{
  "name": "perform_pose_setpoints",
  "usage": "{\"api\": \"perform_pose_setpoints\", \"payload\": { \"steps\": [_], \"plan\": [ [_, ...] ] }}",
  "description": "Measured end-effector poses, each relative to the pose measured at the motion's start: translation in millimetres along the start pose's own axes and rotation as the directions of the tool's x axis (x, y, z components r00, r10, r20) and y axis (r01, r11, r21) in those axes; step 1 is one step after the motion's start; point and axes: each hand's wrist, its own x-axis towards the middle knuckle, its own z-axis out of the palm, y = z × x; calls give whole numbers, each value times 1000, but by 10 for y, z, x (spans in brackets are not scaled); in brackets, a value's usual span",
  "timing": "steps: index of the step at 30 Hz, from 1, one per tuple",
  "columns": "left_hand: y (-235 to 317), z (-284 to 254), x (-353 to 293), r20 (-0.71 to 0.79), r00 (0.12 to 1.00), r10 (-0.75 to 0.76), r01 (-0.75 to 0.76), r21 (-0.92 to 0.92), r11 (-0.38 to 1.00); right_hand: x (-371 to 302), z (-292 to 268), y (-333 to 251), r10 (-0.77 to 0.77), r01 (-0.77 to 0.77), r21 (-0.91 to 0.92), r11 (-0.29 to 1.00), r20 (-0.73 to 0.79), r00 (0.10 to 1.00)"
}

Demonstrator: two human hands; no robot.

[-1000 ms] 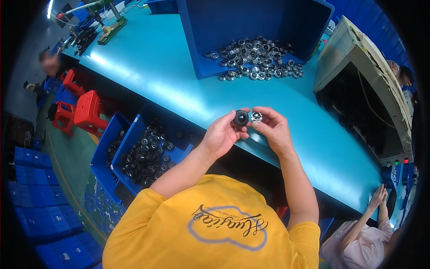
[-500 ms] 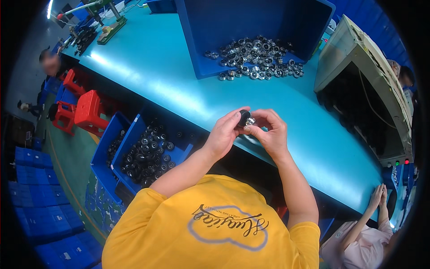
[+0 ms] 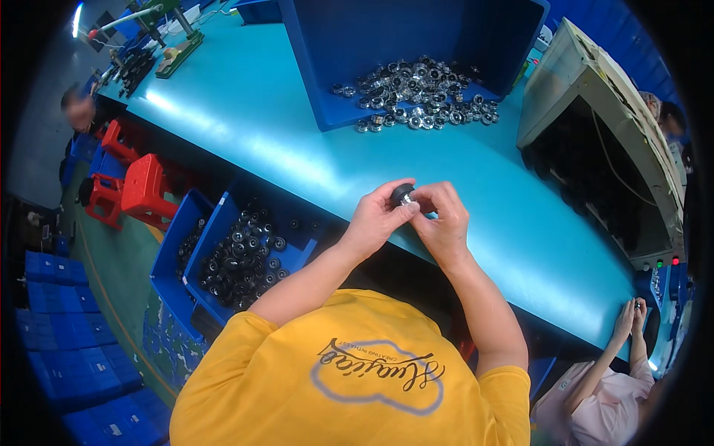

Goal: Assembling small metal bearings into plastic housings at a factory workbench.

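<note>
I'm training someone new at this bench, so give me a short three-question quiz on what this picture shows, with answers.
1. True or false: the black round part lies loose on the turquoise table.
2. Where are the piled silver parts? A) on a red stool; B) in and just in front of the big blue bin; C) on the floor.
3. Fill in: the hand nearer the lower bin of black parts is the ____ one.
Key: 1. False, the left hand holds it. 2. B. 3. Left.
</note>
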Motion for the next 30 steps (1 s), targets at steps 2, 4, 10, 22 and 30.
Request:
{"api": "perform_pose_setpoints", "payload": {
  "steps": [2, 4, 10, 22, 30],
  "plan": [
    [1, 10, 8, -23, 1000, 6, -7, -26, 1000, 18, -19, -24, 23, -25, 53, 998, 41, 999],
    [-16, -21, 30, -37, 999, -1, -3, -117, 993, 92, -81, -146, 55, -74, 150, 986, 127, 990],
    [-38, -127, 37, -5, 999, 43, -43, -182, 982, 42, -109, 141, 309, -408, 415, 813, 287, 907],
    [53, 67, 55, -106, 966, 236, -180, 379, 908, -21, -63, 77, 252, -350, 382, 856, 282, 926],
    [73, -131, 155, 96, 993, 75, -95, 214, 972, -18, -38, 184, 345, -401, 254, 880, 235, 908]
  ]
}}
